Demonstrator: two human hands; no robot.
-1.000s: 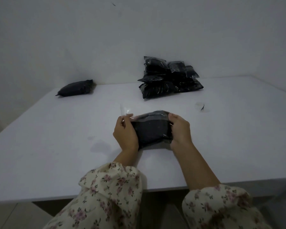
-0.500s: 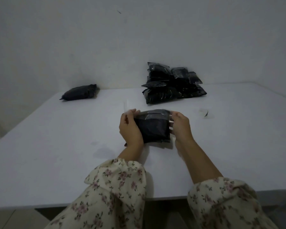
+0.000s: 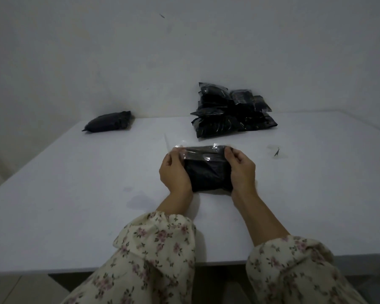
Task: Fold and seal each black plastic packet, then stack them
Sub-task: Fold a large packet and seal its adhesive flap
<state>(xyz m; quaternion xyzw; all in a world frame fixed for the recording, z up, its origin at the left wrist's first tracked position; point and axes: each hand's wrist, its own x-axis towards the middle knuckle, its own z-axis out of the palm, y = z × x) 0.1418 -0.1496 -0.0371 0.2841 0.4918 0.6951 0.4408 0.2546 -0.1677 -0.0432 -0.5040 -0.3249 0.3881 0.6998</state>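
Item 1, black packet (image 3: 207,174): I am seeing it lying on the near middle of the white table (image 3: 75,194), between both hands. Compared with half a second ago, it is sitting lower and flatter, and its clear flap (image 3: 193,152) is stretching wider across the far edge.

Item 2, left hand (image 3: 174,174): it is gripping the packet's left end, with the thumb pinching the flap.

Item 3, right hand (image 3: 241,172): it is gripping the right end, with the thumb curling over the top corner.

Item 4, stack of packets (image 3: 230,113): it is resting at the far edge by the wall, well apart from the hands, in the same spot as before. Each clear bag is holding dark contents; I cannot tell what they are.

Item 5, lone dark bundle (image 3: 109,121): it is lying far left by the wall, unmoved.

Item 6, small scrap (image 3: 276,152): it is lying to the right of the right hand, apart from it.
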